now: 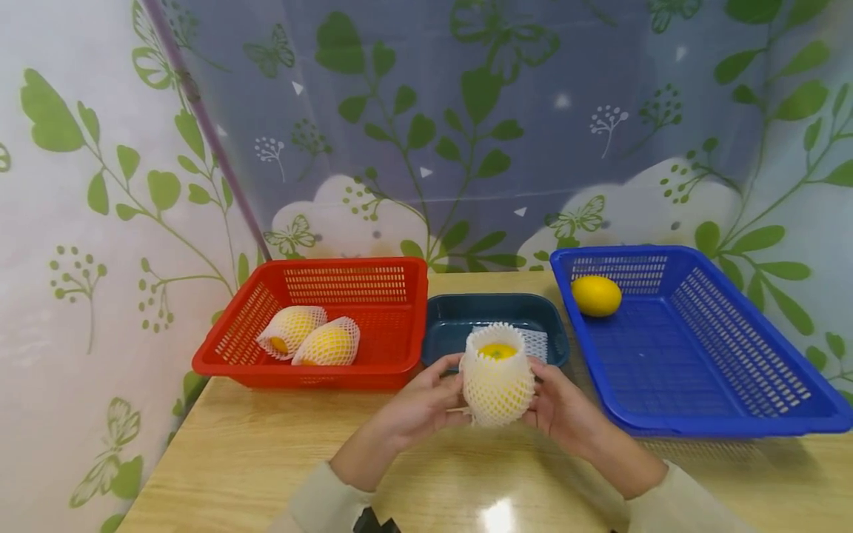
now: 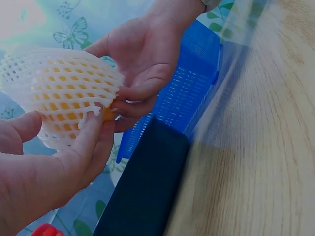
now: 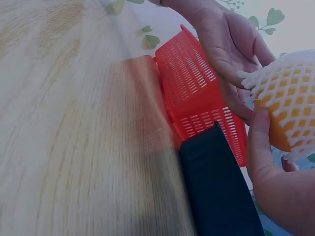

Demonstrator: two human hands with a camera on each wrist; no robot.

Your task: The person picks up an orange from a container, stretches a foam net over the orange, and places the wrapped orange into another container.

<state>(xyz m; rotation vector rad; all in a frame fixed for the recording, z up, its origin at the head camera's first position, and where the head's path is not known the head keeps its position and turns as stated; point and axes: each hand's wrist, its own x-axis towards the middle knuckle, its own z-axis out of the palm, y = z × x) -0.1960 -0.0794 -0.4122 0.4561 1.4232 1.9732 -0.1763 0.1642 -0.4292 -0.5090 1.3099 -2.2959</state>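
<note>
A yellow-orange fruit [image 1: 497, 351] in a white foam net sleeve [image 1: 497, 389] is held above the table's middle, before the dark teal tray. My left hand [image 1: 429, 400] grips it from the left, with thumb and fingers on the net. From the right, my right hand [image 1: 560, 403] grips the same netted fruit. In the left wrist view the net sleeve [image 2: 69, 91] covers most of the fruit, whose bare skin [image 2: 109, 114] shows at the lower end. The right wrist view also shows bare fruit [image 3: 273, 130] below the net's edge.
On the left, a red basket [image 1: 313, 375] holds two netted fruits [image 1: 326, 346]. The dark teal tray [image 1: 453, 305] contains a flat white net sleeve [image 1: 535, 344]. At right, a blue basket [image 1: 673, 423] holds one bare yellow fruit [image 1: 596, 296]. All stand on a wooden table [image 1: 280, 444].
</note>
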